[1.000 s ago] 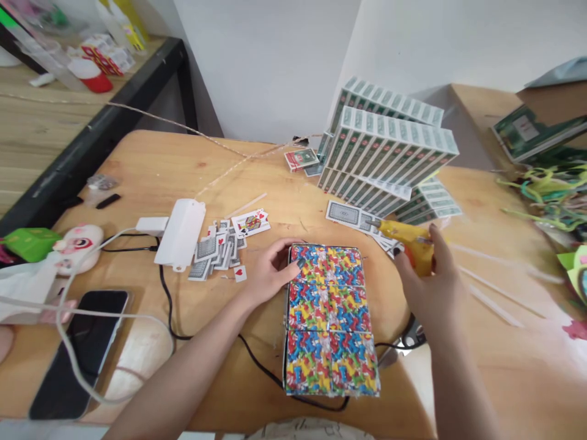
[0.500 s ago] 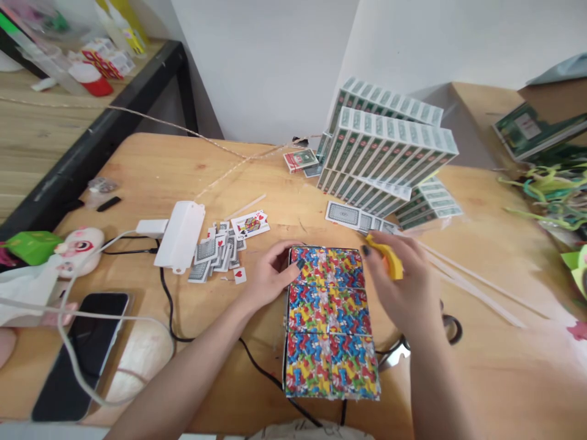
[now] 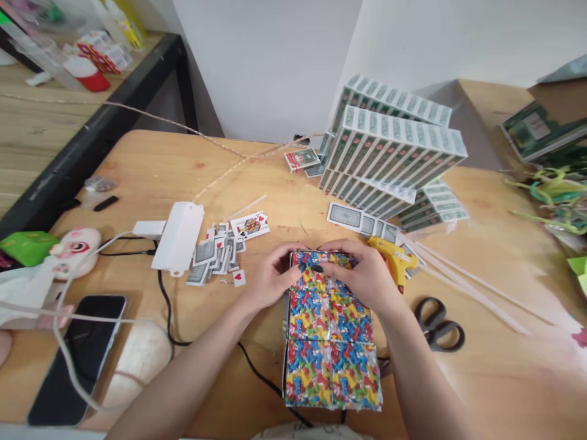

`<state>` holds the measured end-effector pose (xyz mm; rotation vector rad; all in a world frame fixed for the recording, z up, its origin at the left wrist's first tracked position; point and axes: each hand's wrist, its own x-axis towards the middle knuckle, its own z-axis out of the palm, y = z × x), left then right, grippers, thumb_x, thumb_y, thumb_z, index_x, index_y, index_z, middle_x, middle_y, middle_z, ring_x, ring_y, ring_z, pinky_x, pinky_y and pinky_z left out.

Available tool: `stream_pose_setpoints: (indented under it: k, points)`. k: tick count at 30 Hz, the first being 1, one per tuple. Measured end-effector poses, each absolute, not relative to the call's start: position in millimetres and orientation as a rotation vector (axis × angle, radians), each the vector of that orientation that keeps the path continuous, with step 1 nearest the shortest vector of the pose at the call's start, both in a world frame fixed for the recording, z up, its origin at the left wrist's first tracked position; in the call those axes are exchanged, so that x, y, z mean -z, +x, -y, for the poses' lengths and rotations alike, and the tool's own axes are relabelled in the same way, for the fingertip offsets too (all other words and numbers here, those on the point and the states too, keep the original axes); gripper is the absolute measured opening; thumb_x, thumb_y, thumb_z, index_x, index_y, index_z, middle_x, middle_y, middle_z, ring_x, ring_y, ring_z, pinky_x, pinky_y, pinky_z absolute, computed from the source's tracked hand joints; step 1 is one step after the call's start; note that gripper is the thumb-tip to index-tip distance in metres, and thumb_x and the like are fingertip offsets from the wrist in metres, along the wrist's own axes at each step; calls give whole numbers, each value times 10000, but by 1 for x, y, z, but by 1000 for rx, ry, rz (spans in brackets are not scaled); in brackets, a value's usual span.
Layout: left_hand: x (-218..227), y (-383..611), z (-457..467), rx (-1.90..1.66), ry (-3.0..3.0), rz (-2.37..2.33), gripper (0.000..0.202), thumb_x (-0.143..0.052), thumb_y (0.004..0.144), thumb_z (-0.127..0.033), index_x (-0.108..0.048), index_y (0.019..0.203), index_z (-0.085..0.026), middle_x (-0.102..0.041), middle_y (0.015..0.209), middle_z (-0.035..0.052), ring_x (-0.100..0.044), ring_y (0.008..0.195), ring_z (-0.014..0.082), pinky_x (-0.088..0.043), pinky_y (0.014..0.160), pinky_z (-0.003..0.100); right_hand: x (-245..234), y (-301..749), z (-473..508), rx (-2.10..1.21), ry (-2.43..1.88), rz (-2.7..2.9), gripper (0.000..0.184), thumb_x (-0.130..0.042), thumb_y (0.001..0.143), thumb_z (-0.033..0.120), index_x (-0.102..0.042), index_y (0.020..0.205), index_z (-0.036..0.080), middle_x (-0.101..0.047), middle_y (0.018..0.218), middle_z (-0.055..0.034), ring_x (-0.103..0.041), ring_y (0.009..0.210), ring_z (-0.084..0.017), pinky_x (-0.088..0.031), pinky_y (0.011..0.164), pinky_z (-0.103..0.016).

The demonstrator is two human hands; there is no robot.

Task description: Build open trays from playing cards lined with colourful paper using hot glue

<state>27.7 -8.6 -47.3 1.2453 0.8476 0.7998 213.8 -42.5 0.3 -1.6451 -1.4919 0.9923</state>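
Note:
A flat panel of colourful patterned cards point(image 3: 330, 342) lies on the wooden table in front of me. My left hand point(image 3: 268, 278) grips the panel's far left corner, fingers curled over the edge. My right hand point(image 3: 362, 275) rests on the far right part of the panel, fingers bent and pressing on it. A yellow glue gun point(image 3: 394, 260) lies on the table just right of my right hand, with nothing holding it.
Black scissors point(image 3: 438, 327) lie right of the panel. Stacked card boxes point(image 3: 389, 156) stand at the back. Loose cut cards point(image 3: 220, 250), a white power strip point(image 3: 178, 235), a phone point(image 3: 76, 357), glue sticks point(image 3: 463, 278) and a black cable point(image 3: 202, 330) surround the panel.
My right hand put the yellow glue gun down on the table and moved left onto the far end of the patterned panel. The left hand stayed on its corner.

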Motion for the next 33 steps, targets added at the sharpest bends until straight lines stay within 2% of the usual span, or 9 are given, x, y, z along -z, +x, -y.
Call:
stream_pose_setpoints:
  k: [6,14,25,33]
  points:
    - [48,28,6,-776,1256,-834,316,-637,740,-332,-644,1018,-184,-655,1077,71,-598,958,219,-465,822,311,3,214,41,-952,-1638,1565,215,-688,732,313,-694,921,210,-714,948,-53,-629,925,-219,-472,871,-405]
    - [49,28,4,-795,1316,-835,259,-622,748,-279,-662,989,-193,-652,1082,64,-589,996,217,-441,879,320,1,211,40,-929,-1690,1545,148,-685,723,253,-681,866,213,-714,905,-31,-638,889,-207,-478,828,-365]
    - [46,32,3,-782,1243,-872,217,-627,719,-239,-645,926,-176,-655,908,33,-587,845,175,-443,743,273,-2,207,39,-992,-1727,1387,126,-713,683,276,-692,781,199,-720,841,-32,-649,812,-206,-484,774,-335]
    - [50,32,0,-826,1285,-824,203,-630,719,-224,-651,918,-189,-650,923,32,-584,859,175,-441,755,273,2,207,39,-976,-1684,1374,93,-719,684,237,-688,767,210,-712,840,-23,-642,817,-196,-478,781,-332]
